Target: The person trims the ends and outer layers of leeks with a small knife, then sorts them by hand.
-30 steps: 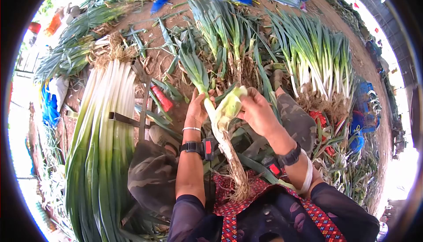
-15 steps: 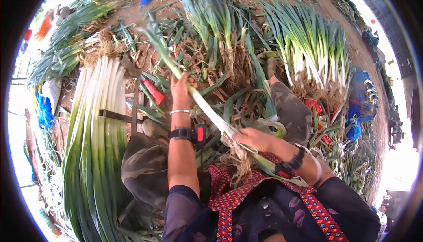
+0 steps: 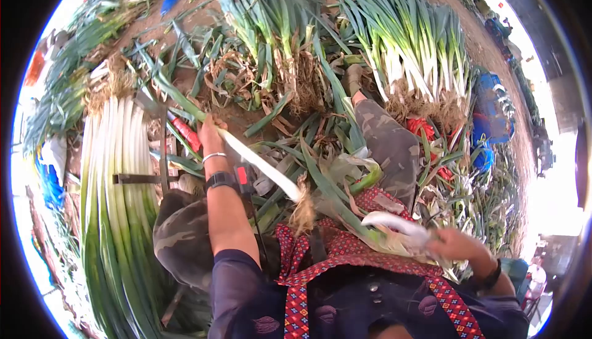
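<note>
My left hand [image 3: 211, 134] is closed round a leek [image 3: 262, 169], whose white shaft slants down to a tuft of roots over my lap. Its green leaves point up and left, close to the stacked leeks. Off to the right, my right hand [image 3: 459, 244] is closed on a peeled leek leaf [image 3: 394, 220], its pale end blurred by motion. The leaf's green part seems to trail across the red patterned apron [image 3: 333, 249]. A wide gap separates this hand from the leek.
At left, a stack of trimmed leeks [image 3: 117, 172] lies in a metal frame [image 3: 164, 154], a red-handled tool [image 3: 185, 132] beside it. Upright leek bundles [image 3: 419, 49] stand ahead. Leaf scraps [image 3: 246, 74] litter the soil. A blue crate [image 3: 493, 111] is at right.
My right hand has pulled away from the leek's root end, down and right, drawing a leaf with it. The leek in my left hand has shifted left, its roots now hanging free.
</note>
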